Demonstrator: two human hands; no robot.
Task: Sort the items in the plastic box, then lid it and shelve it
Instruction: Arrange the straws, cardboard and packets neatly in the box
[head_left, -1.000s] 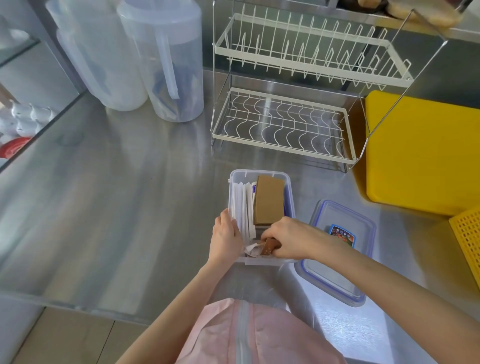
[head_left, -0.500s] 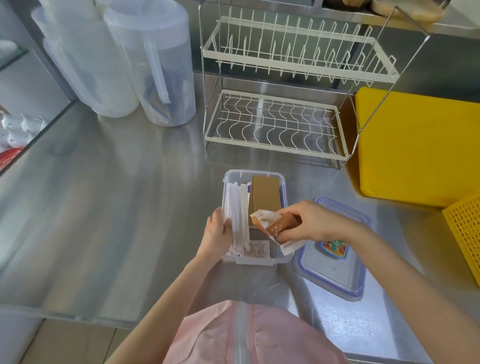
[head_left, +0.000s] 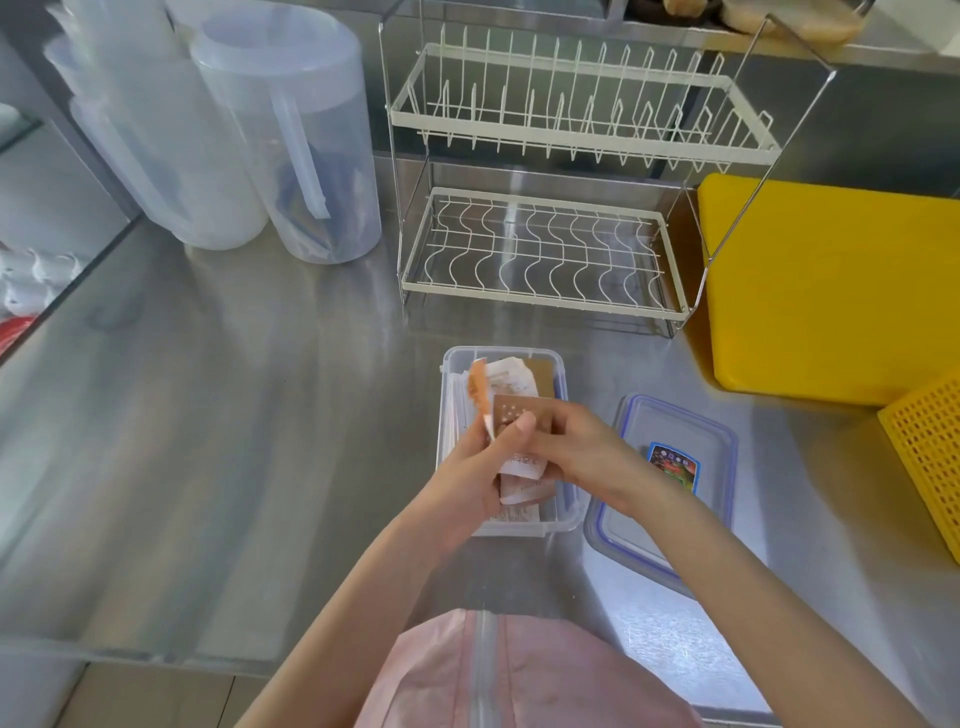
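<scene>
Bright, glary, perhaps slightly soft

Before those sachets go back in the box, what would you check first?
1. Both hands, left hand and right hand, grip the small paper sachets: ok.
2. Clear plastic box sits open below them: ok.
3. Brown card packet inside leaves room for them: cannot tell.
4. Blue-rimmed clear lid lies on the steel counter, right of the box, within reach: ok.
5. Sorting finished: not ok, sachets not yet in the box.
</scene>
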